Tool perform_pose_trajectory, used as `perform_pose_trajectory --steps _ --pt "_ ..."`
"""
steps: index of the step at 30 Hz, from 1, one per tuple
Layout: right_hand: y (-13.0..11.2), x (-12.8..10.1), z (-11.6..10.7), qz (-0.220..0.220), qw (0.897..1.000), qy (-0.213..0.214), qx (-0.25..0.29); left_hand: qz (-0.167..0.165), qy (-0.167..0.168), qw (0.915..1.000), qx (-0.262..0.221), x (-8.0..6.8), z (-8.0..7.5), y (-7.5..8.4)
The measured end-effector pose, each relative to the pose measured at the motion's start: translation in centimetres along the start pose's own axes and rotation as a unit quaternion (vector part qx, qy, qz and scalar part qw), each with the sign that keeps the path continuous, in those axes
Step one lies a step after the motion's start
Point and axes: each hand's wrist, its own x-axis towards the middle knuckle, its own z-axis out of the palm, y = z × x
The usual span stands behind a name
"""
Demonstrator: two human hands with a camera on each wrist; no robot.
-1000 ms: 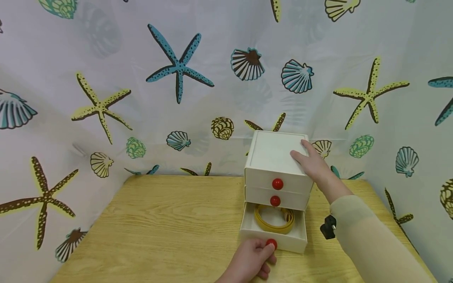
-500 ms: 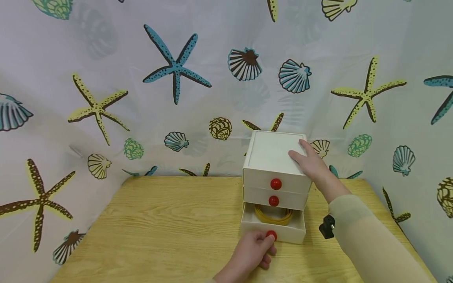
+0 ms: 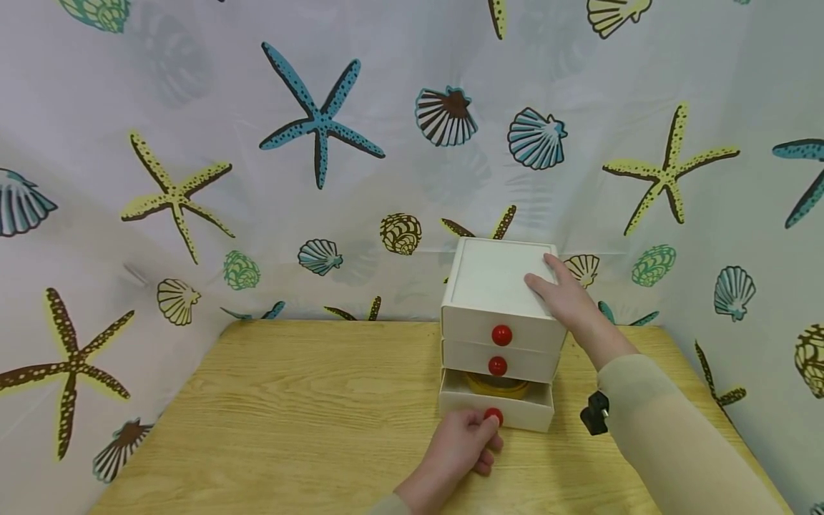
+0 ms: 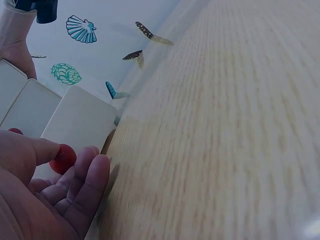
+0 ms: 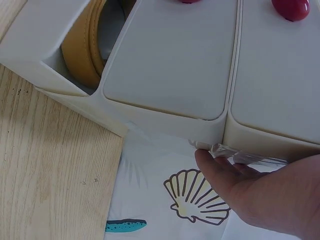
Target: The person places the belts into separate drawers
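A white unit of three stacked drawers (image 3: 505, 275) with red knobs stands on the table. Its bottom drawer (image 3: 528, 413) is partly out, and a coiled yellow-brown belt (image 5: 82, 52) lies inside, mostly hidden under the drawer above. My left hand (image 3: 458, 445) is at the bottom drawer's red knob (image 4: 63, 159), pinching it with the thumb on one side and curled fingers around the other. My right hand (image 3: 569, 297) rests against the unit's upper right edge. In the right wrist view, its fingers (image 5: 217, 172) extend along the side wall.
The wooden table (image 3: 309, 400) extends left of the unit. A white curtain (image 3: 386, 179) printed with starfish and shells hangs behind and on both sides. A small black device (image 3: 595, 413) is on the right sleeve.
The bottom drawer has slid inward, with my left hand moving along at its knob. Less of the belt shows now. My right hand stays on the unit.
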Motion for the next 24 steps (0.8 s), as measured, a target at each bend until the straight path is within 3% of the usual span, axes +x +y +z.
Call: perform_pose_trajectory --steps 24 --pt "0.0 0.0 0.0 -0.007 1.0 0.008 0.005 0.02 0.003 0.9998 0.002 2.8 0.0 0.6"
